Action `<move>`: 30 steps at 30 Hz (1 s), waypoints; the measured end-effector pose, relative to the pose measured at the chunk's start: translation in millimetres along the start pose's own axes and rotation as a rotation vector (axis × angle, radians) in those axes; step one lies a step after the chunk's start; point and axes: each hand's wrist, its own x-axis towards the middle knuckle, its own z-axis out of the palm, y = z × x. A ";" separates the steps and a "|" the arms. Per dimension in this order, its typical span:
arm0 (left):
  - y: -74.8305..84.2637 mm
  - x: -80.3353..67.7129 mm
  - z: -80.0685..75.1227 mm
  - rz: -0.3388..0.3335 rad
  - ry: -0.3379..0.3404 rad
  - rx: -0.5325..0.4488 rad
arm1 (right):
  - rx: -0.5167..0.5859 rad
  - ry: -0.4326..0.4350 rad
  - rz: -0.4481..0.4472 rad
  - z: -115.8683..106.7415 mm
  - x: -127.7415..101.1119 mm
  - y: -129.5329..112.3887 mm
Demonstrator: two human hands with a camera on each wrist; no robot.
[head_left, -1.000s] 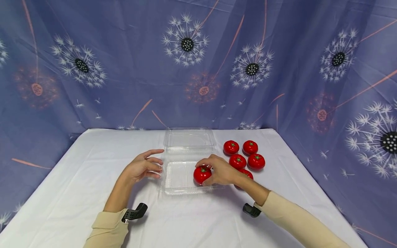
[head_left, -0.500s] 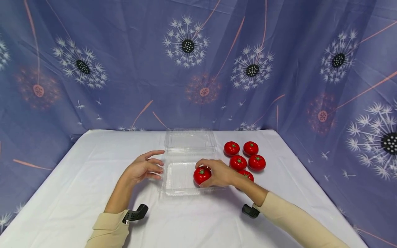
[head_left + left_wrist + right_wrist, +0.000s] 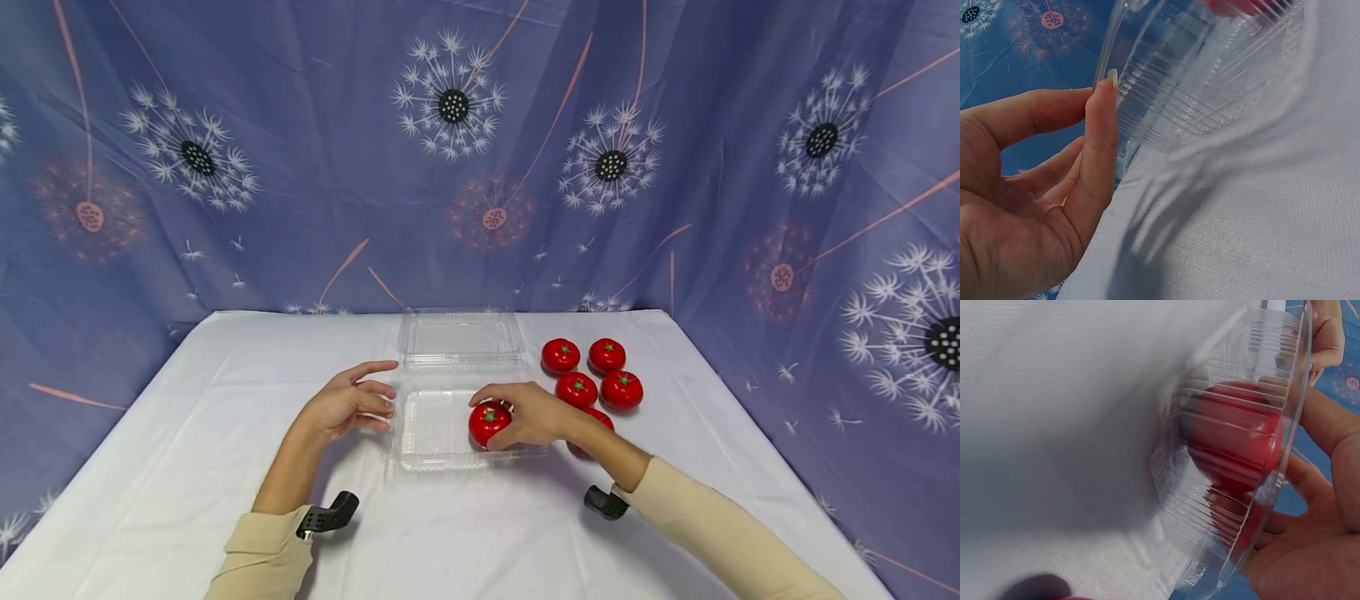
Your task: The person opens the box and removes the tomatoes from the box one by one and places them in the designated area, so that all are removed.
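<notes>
My right hand point(image 3: 528, 414) grips a glossy red tomato point(image 3: 486, 423) with a green star-shaped stem, fingers at its far side and thumb at the near side. This tomato is in the right part of a clear plastic clamshell container point(image 3: 431, 421); its red side point(image 3: 1232, 434) shows through the ribbed wall in the right wrist view. The container's lid point(image 3: 459, 337) lies folded back behind the base. At the left wall, my left hand point(image 3: 345, 404) has loosely bent, spread fingers, with fingertips point(image 3: 1102, 103) right at the rim in the left wrist view.
Several more tomatoes point(image 3: 576, 389) are grouped on the table to the right of the container, the nearest partly hidden by my right wrist. A white cloth point(image 3: 480, 533) covers the table. Behind it hangs a blue curtain point(image 3: 330, 167) with dandelion prints.
</notes>
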 end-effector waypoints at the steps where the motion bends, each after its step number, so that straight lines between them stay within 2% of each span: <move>1: 0.1 0.0 0.1 0.001 0.000 0.001 | 0.002 0.004 -0.005 0.1 0.1 -0.2; 19: 1.5 0.2 1.6 -0.006 0.014 -0.002 | -0.066 0.129 -0.016 6.1 6.0 0.9; 30: 2.4 0.1 2.9 -0.011 0.021 -0.011 | -0.077 0.209 0.006 -17.4 0.3 -3.9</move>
